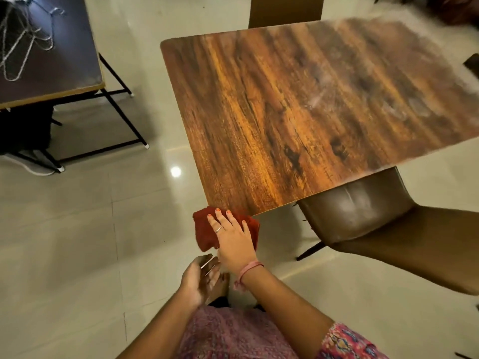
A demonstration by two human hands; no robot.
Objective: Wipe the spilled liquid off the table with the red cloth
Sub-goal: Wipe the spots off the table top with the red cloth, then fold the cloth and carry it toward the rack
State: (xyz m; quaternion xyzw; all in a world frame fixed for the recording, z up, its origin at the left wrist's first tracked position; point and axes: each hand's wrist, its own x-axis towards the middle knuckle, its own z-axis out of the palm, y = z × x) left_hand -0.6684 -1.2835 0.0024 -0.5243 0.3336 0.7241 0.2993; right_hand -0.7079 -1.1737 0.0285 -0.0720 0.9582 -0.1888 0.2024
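A chair [355, 206] was tucked beside the table [298, 112]. The cloth [204, 229] was pressed at the table corner by the flat, spread right hand [233, 237]; the left hand [199, 281] was cupped empty below.

The right hand [232, 238] lies flat, fingers [220, 216] spread, on a folded dark red cloth [207, 229] at the near left corner of the brown wood-grain counter [298, 104]. The left hand [199, 278] is cupped, palm up, just below that corner. A brown leather chair [357, 211] is tucked under the counter's near edge.
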